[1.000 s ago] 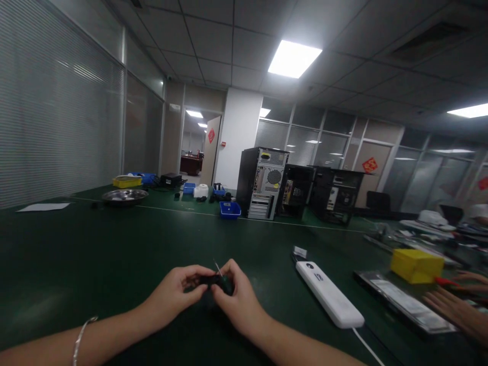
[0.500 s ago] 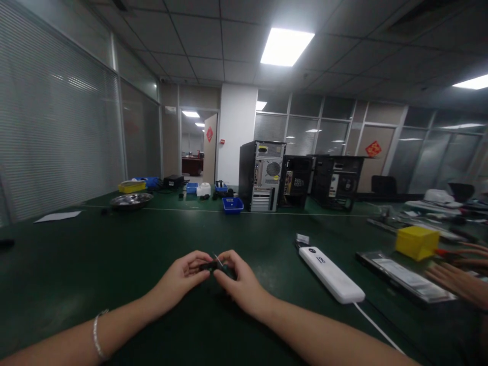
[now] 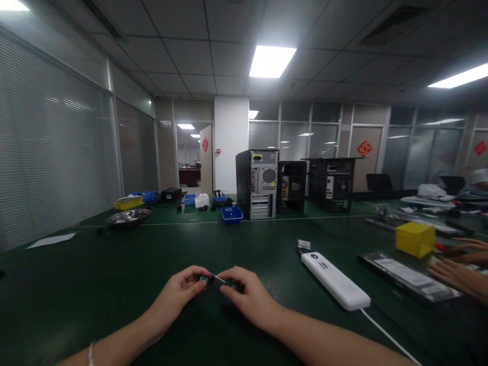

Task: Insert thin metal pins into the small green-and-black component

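Note:
Low over the front middle of the table, my left hand (image 3: pixel 183 291) pinches a small dark part (image 3: pixel 206 278) with some green on it, too small to name for sure. To its right, my right hand (image 3: pixel 247 290) is closed on a small screwdriver (image 3: pixel 218 278). Its thin metal shaft points left, with the tip at the dark part; whether they touch I cannot tell. The fingers of my right hand mostly hide the dark handle.
On the green table (image 3: pixel 152 259), a white power strip (image 3: pixel 335 280) and a hard drive (image 3: pixel 407 274) lie to the right. A yellow box (image 3: pixel 415 239) stands near another person's hands (image 3: pixel 461 269). Computer cases (image 3: pixel 263 184), a blue tray (image 3: pixel 232 214) and a metal bowl (image 3: pixel 128 217) stand farther back.
The view has tilted up and turned a little right. The screwdriver's shaft now lies flatter, pointing left at the part, where it pointed more steeply upward. Both hands keep their hold.

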Available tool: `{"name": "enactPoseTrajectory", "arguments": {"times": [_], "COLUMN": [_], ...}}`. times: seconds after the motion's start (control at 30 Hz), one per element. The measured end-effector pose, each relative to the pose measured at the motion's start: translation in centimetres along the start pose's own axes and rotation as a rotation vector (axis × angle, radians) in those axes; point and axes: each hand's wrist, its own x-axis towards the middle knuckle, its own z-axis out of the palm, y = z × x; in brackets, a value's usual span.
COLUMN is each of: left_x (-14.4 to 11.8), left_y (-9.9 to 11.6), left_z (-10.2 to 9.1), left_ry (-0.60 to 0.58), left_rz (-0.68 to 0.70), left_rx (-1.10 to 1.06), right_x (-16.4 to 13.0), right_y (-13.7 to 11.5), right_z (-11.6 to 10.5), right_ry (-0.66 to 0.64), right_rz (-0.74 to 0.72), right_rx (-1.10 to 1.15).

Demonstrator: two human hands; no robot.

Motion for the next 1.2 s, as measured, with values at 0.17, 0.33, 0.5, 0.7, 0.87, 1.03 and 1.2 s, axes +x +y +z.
{"name": "enactPoseTrajectory", "arguments": {"times": [0.17, 0.33, 0.5, 0.7, 0.87, 1.03, 1.2], "left_x": [0.0, -0.1, 0.0, -0.4, -0.5, -0.4, -0.5], "left_y": [0.3, 0.3, -0.4, -0.5, -0.5, -0.6, -1.1], "left_z": [0.4, 0.3, 0.1, 0.1, -0.1, 0.0, 0.2], "left_ry": [0.053, 0.054, 0.027, 0.002, -0.019, -0.015, -0.054], "left_rz": [0.012, 0.031, 0.097, 0.145, 0.162, 0.166, 0.225], "left_rx": [0.069, 0.083, 0.071, 0.147, 0.190, 0.218, 0.199], "right_x": [-0.3, -0.5, -0.6, -0.7, -0.6, -0.7, -0.6], "right_y": [-0.4, -0.6, -0.6, -0.1, -0.3, -0.6, -0.1], "right_z": [-0.3, -0.3, -0.2, 0.1, 0.1, -0.1, 0.2], "right_ry": [0.011, 0.019, 0.008, -0.065, -0.104, -0.106, -0.120], "right_rz": [-0.065, -0.081, -0.090, -0.074, -0.083, -0.116, -0.123], "right_rx": [-0.075, -0.140, -0.189, -0.106, -0.029, -0.111, -0.174]}}
